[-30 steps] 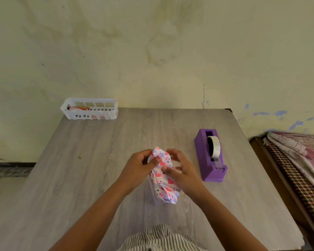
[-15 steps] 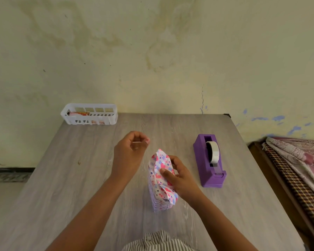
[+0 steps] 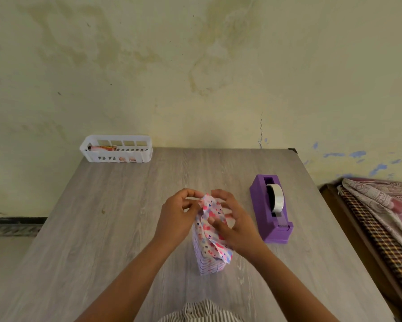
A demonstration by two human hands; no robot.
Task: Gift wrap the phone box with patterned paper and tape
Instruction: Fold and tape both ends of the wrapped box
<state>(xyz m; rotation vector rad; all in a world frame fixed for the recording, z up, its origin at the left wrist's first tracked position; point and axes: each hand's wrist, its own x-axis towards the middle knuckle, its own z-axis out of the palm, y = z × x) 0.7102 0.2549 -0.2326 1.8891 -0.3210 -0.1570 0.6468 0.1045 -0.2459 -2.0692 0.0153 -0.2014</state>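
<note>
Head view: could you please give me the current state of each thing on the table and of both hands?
Phone box: upright on the table, wrapped in patterned paper, top end unfinished.
Left hand: pinching the paper's top edge.
Right hand: fingers curled on the paper, thumb pressing a fold.
Tape dispenser: loaded with tape, untouched.
White basket: holds some items.

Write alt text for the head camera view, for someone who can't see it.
Two hands fold patterned paper over the top of an upright wrapped box on a grey wooden table: the left hand pinches the paper's top edge, the right hand grips it. A purple tape dispenser sits to the right, a white basket at the far left.
</note>
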